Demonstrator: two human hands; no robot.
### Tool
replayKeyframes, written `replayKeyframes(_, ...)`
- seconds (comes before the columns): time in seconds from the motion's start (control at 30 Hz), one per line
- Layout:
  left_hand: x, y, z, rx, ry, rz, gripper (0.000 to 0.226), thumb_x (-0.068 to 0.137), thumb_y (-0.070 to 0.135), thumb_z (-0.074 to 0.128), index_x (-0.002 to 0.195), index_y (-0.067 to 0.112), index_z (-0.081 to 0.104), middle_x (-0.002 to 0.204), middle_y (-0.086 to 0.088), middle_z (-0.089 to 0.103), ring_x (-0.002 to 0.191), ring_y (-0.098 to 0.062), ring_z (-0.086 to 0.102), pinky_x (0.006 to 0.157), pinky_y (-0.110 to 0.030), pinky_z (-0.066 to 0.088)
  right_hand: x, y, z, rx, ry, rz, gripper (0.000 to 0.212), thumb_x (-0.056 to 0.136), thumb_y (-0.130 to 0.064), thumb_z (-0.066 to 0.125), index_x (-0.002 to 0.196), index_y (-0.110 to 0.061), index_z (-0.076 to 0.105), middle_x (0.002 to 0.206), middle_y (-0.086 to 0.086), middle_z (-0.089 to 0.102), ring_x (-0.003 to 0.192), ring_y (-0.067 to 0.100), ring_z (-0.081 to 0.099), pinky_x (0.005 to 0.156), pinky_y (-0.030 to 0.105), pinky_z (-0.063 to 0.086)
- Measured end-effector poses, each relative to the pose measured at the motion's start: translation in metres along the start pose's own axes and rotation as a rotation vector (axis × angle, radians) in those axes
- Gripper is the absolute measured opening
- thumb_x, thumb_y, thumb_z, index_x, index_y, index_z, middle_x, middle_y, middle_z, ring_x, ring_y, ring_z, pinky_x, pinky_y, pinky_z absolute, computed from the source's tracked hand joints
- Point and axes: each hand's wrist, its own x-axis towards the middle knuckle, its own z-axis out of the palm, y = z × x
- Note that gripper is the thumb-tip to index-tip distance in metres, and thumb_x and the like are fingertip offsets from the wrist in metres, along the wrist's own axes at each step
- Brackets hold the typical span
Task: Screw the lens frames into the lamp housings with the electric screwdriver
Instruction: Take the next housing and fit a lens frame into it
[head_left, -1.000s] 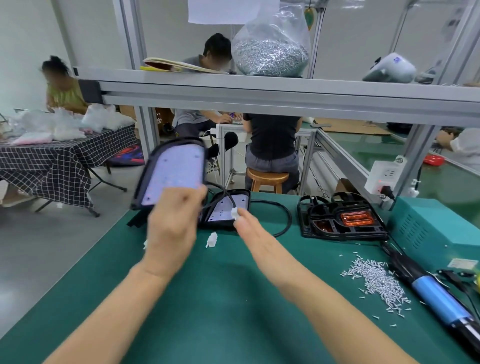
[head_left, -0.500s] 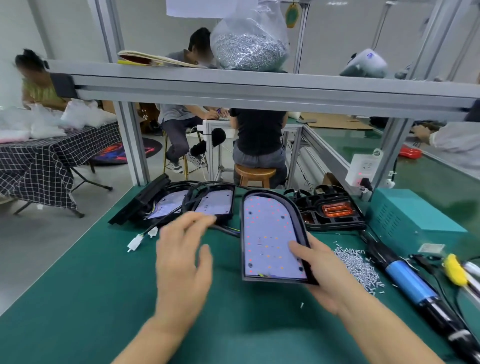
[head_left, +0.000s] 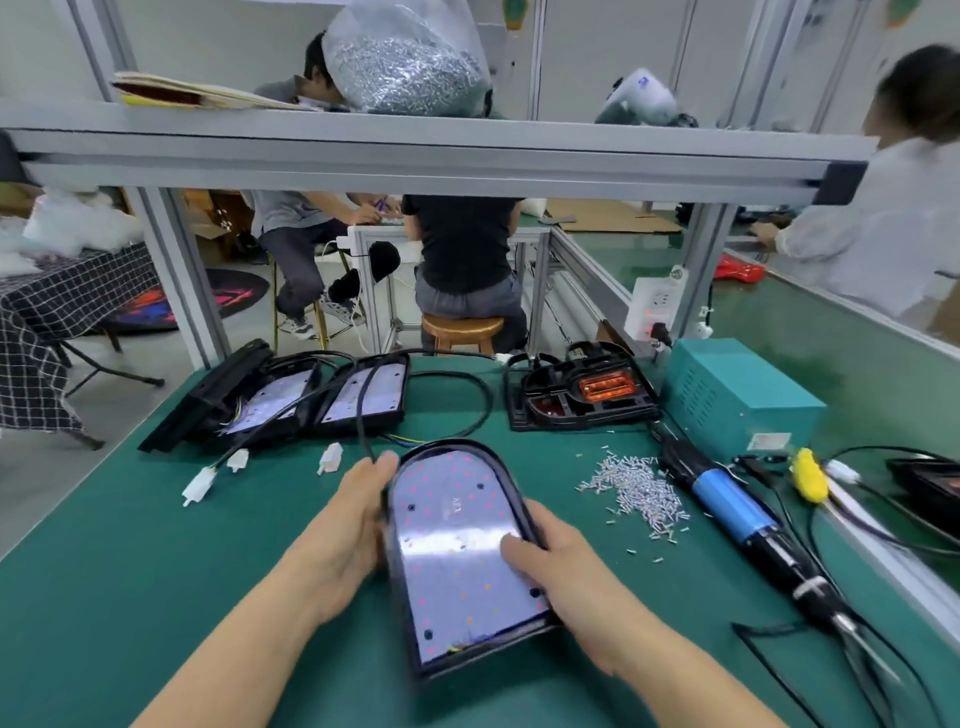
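Observation:
A black lamp housing (head_left: 457, 551) with a white LED board lies flat on the green mat in front of me. My left hand (head_left: 348, 535) holds its left edge, fingers along the rim. My right hand (head_left: 566, 566) grips its right edge, thumb resting on the board. The electric screwdriver (head_left: 737, 514), blue-bodied, lies on the mat to the right, untouched. A loose pile of small silver screws (head_left: 634, 488) sits between the housing and the screwdriver. A stack of black lens frames (head_left: 582, 395) with orange-red lenses stands behind the screws.
More housings (head_left: 311, 400) with black cables and white connectors (head_left: 197, 488) lie at the back left. A teal power box (head_left: 737, 395) stands at the right rear. An aluminium shelf (head_left: 415, 150) with a bag of screws (head_left: 405, 57) spans overhead. People work beyond the bench.
The housing passed from my left hand to my right, came down from the back left onto the mat before me, and now both hands hold its sides.

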Motion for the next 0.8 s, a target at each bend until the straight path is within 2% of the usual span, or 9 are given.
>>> replayKeyframes(0.03, 0.001, -0.002, 0.002, -0.026, 0.023, 0.005, 0.061, 0.083, 0.029, 0.064, 0.137, 0.01, 0.044, 0.128, -0.01, 0.061, 0.108, -0.026, 0.063, 0.09, -0.043, 0.052, -0.002, 0.0, 0.005, -0.044, -0.013, -0.011, 0.035, 0.097, -0.006, 0.049, 0.117, -0.033, 0.06, 0.102, -0.019, 0.072, 0.092, 0.005, 0.066, 0.076, 0.016, 0.048)
replayKeyframes(0.13, 0.002, -0.005, 0.004, -0.007, 0.097, 0.011, 0.033, 0.085, -0.001, 0.059, 0.118, 0.004, 0.058, 0.097, -0.016, 0.072, 0.07, -0.028, 0.07, 0.058, -0.036, 0.057, -0.008, -0.006, 0.013, -0.203, -0.078, -0.063, 0.031, 0.1, -0.022, 0.05, 0.126, -0.039, 0.054, 0.114, -0.022, 0.067, 0.1, -0.009, 0.06, 0.085, 0.013, 0.046)
replayKeyframes(0.2, 0.001, -0.005, -0.001, -0.016, 0.093, 0.006, 0.025, 0.089, -0.003, 0.054, 0.11, 0.007, 0.062, 0.085, -0.014, 0.073, 0.062, -0.026, 0.07, 0.052, -0.034, 0.057, -0.008, -0.014, 0.0, -0.366, -0.052, -0.111, 0.035, 0.102, -0.036, 0.045, 0.13, -0.02, 0.058, 0.123, -0.008, 0.066, 0.114, 0.005, 0.059, 0.102, 0.026, 0.043)
replayKeyframes(0.27, 0.0, -0.006, -0.008, -0.059, 0.074, 0.009, 0.021, 0.09, -0.002, 0.053, 0.106, 0.009, 0.063, 0.082, -0.013, 0.074, 0.061, -0.026, 0.07, 0.049, -0.034, 0.056, -0.005, -0.02, -0.023, -0.442, 0.06, -0.118, 0.038, 0.102, -0.035, 0.044, 0.112, -0.003, 0.063, 0.11, 0.008, 0.068, 0.106, 0.024, 0.061, 0.101, 0.034, 0.044)
replayKeyframes(0.37, 0.0, -0.01, -0.014, -0.099, 0.058, -0.016, 0.018, 0.092, 0.0, 0.049, 0.101, 0.008, 0.063, 0.078, -0.013, 0.073, 0.058, -0.025, 0.07, 0.047, -0.034, 0.056, -0.001, -0.019, -0.05, -0.569, 0.198, -0.06, 0.02, 0.098, -0.024, 0.053, 0.107, -0.019, 0.07, 0.098, -0.012, 0.067, 0.097, 0.012, 0.061, 0.087, 0.021, 0.043)
replayKeyframes(0.53, 0.001, -0.012, -0.008, -0.079, 0.052, -0.021, 0.015, 0.091, -0.001, 0.051, 0.1, 0.005, 0.062, 0.076, -0.014, 0.073, 0.058, -0.026, 0.07, 0.048, -0.034, 0.056, 0.005, -0.003, -0.041, -0.774, 0.09, -0.052, 0.02, 0.096, -0.029, 0.058, 0.104, -0.018, 0.072, 0.101, -0.003, 0.066, 0.094, 0.013, 0.059, 0.088, 0.027, 0.044)
replayKeyframes(0.67, 0.005, -0.013, 0.004, -0.015, 0.107, 0.001, 0.017, 0.089, -0.002, 0.056, 0.103, 0.006, 0.059, 0.083, -0.015, 0.072, 0.061, -0.027, 0.069, 0.053, -0.035, 0.056, 0.004, -0.012, -0.024, -0.503, 0.05, -0.036, 0.032, 0.098, -0.044, 0.046, 0.097, -0.018, 0.066, 0.084, -0.009, 0.062, 0.078, 0.011, 0.054, 0.074, 0.025, 0.042)
replayKeyframes(0.73, 0.005, -0.014, 0.012, 0.017, 0.119, -0.01, 0.016, 0.089, -0.004, 0.056, 0.102, 0.005, 0.058, 0.083, -0.016, 0.07, 0.058, -0.027, 0.067, 0.05, -0.034, 0.055, 0.005, -0.018, -0.019, -0.533, 0.009, -0.078, 0.027, 0.1, -0.038, 0.045, 0.103, -0.023, 0.066, 0.093, -0.009, 0.067, 0.087, 0.013, 0.058, 0.074, 0.018, 0.04)
replayKeyframes(0.8, 0.006, -0.015, 0.017, 0.036, 0.138, -0.022, 0.016, 0.088, -0.007, 0.054, 0.101, 0.002, 0.058, 0.083, -0.019, 0.068, 0.054, -0.027, 0.066, 0.045, -0.033, 0.054, 0.01, -0.023, -0.019, -0.627, 0.018, -0.11, 0.026, 0.099, -0.033, 0.046, 0.095, -0.019, 0.067, 0.087, -0.003, 0.066, 0.081, 0.018, 0.056, 0.07, 0.025, 0.04)
